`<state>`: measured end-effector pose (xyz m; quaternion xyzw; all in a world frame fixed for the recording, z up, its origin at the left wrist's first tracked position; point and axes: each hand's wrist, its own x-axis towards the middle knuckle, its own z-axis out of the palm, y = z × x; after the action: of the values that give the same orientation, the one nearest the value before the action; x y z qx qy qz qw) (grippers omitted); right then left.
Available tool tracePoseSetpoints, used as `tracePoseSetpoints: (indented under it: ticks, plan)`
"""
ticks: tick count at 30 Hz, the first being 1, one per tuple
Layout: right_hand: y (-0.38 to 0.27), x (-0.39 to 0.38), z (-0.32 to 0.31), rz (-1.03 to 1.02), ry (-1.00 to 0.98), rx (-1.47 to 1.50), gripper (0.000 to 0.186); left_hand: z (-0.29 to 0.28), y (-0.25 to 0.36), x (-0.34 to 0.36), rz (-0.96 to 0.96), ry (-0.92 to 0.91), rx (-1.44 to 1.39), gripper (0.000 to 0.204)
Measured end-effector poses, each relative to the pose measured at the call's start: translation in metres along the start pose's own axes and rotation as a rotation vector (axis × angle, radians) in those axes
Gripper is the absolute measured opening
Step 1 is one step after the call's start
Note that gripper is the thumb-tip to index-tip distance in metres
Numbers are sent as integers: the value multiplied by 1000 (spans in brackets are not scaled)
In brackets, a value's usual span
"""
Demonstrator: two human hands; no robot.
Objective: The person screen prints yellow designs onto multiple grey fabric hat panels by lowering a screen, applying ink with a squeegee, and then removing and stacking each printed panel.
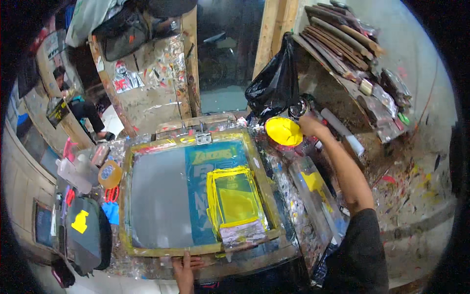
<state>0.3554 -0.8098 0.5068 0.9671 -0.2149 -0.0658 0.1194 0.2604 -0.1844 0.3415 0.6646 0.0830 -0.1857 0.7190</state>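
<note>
Touching the near rail of the screen frame (164, 252) with the left hand (185, 269), thumb apart from fingers, perhaps for steadiness. Curled at the tub of yellow paint (284, 131) by the far right corner with the right hand (312, 126); cannot tell whether clamped on anything. Stretched forward on the right.

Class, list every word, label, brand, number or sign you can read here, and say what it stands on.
Wording described, not copied:
Teal mesh panel: large lettering, one line across the top and bigger letters running down.
Tape roll: marks at its core, too small to read.
Figure picture on the upright board: red marks, too blurred to read.
</note>
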Motion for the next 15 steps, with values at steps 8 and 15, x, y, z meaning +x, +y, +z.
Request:
tracePoseSetpoints:
  ticks: [8, 15]
  plan:
    - [13, 14, -3, -332, 514, -147, 16, -12, -29, 6, -81, 132, 33, 34]
    - [36, -12, 24, -327, -75, 75, 21, -5, -21, 6, -87, 43, -24, 36]
